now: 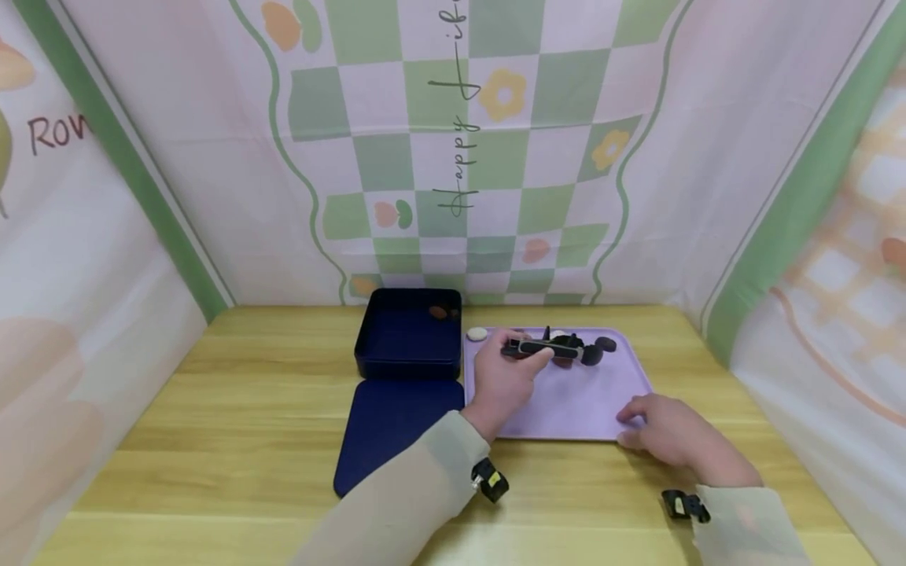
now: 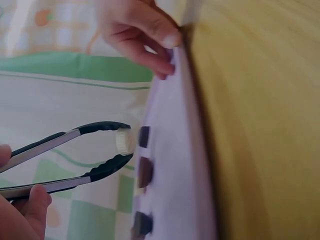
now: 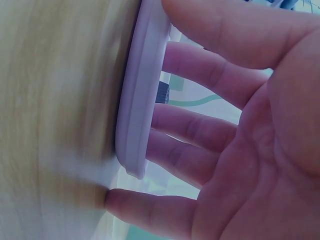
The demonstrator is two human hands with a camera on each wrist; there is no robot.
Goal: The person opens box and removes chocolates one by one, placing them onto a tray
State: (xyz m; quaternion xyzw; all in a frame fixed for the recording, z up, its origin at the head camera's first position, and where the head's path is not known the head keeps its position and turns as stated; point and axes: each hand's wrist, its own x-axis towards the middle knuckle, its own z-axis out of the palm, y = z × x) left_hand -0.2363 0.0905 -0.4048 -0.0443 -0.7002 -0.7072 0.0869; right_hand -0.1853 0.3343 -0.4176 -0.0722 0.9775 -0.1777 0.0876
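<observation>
My left hand grips a pair of tongs with black tips over the lilac tray. Between those tips, in the left wrist view, is a cream round piece with a ridged edge. Dark round pieces lie on the tray's right side near the tongs, and a brown piece shows among them. Another whitish disc sits in the far left corner. At the front right corner my right hand holds the tray's rim, thumb at the outside, fingers reaching inside.
Left of the tray stands a navy box without its cover, with a brown piece and a darker one in its far right corner. A flat navy lid lies in front of it. Printed cloth walls surround the wooden table.
</observation>
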